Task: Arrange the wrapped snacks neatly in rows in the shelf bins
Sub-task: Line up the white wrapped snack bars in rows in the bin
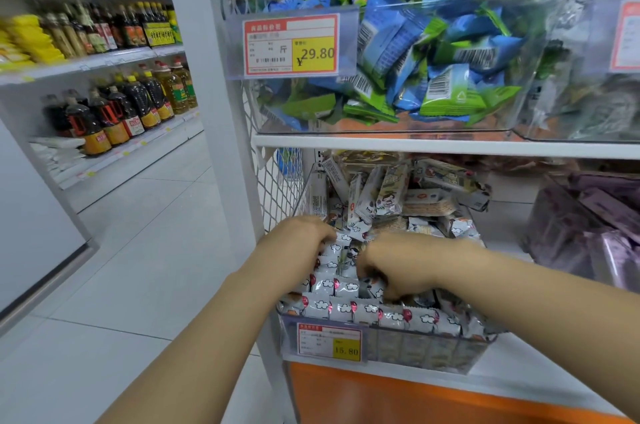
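Step in hand: row-building in the lower bin (415, 352), the clear bin on the bottom shelf (554, 364) that carries the yellow 15.80 price tag (329, 342). The wrapped snacks (346, 311) at the front of this bin lie side by side in even rows, with the same printed face up. Behind them, a loose heap (398, 195) of the same white packets stands and leans at all angles, so the task is judged part done.

Both hands are inside the bin, at the back edge of the ordered rows. The left hand (298, 243) is knuckles up with its fingers bent down onto the packets at the left side. Its fingertips are hidden, so its grip cannot be confirmed. The right hand (401, 268) has its fingers curled tight among the packets, and its grip appears closed on one or more of them.

Next move, as judged: seat the held packets flush against the last row, print uppermost. Then draw further packets from the heap without disturbing the finished rows.
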The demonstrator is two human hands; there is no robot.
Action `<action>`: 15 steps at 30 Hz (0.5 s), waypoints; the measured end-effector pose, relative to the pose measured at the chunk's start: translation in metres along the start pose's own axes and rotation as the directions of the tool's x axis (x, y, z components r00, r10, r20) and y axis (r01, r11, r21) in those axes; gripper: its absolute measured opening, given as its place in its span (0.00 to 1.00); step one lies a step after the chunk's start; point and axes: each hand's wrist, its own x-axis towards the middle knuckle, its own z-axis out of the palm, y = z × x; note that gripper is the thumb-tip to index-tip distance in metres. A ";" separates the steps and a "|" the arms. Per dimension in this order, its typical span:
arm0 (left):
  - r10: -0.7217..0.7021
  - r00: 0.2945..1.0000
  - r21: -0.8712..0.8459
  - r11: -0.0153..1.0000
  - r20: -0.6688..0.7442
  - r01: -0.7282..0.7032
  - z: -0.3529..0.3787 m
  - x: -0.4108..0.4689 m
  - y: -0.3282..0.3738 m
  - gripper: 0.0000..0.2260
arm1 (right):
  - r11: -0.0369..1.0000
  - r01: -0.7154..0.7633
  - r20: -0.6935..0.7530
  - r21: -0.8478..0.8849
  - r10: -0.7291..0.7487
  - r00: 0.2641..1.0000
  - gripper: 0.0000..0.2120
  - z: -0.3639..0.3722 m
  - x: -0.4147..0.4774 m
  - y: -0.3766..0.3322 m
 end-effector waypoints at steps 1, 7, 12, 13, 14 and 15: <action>-0.008 1.000 -0.017 1.000 0.003 0.008 0.001 0.000 -0.002 0.20 | 1.000 0.011 -0.006 -0.027 -0.011 1.000 0.17 0.001 0.001 0.000; -0.021 1.000 -0.024 0.999 0.015 0.021 0.007 0.000 -0.005 0.18 | 0.998 0.030 -0.087 -0.057 -0.035 0.996 0.13 0.005 0.000 0.002; -0.008 1.000 0.007 1.000 0.016 0.008 0.009 0.000 -0.005 0.19 | 0.995 0.085 -0.209 0.043 -0.075 0.975 0.19 0.001 -0.003 0.007; -0.012 1.000 0.017 1.000 0.018 0.012 0.009 -0.001 -0.006 0.20 | 0.991 0.082 -0.211 0.103 -0.059 0.976 0.21 -0.002 -0.004 0.008; -0.014 1.000 0.022 1.000 0.012 0.014 0.009 -0.001 -0.005 0.21 | 0.984 0.073 -0.205 0.161 -0.039 0.978 0.22 -0.005 -0.005 0.008; -0.014 1.000 0.029 0.999 0.010 0.014 0.008 -0.002 -0.005 0.20 | 0.976 0.064 -0.193 0.209 -0.023 0.981 0.23 -0.007 -0.005 0.009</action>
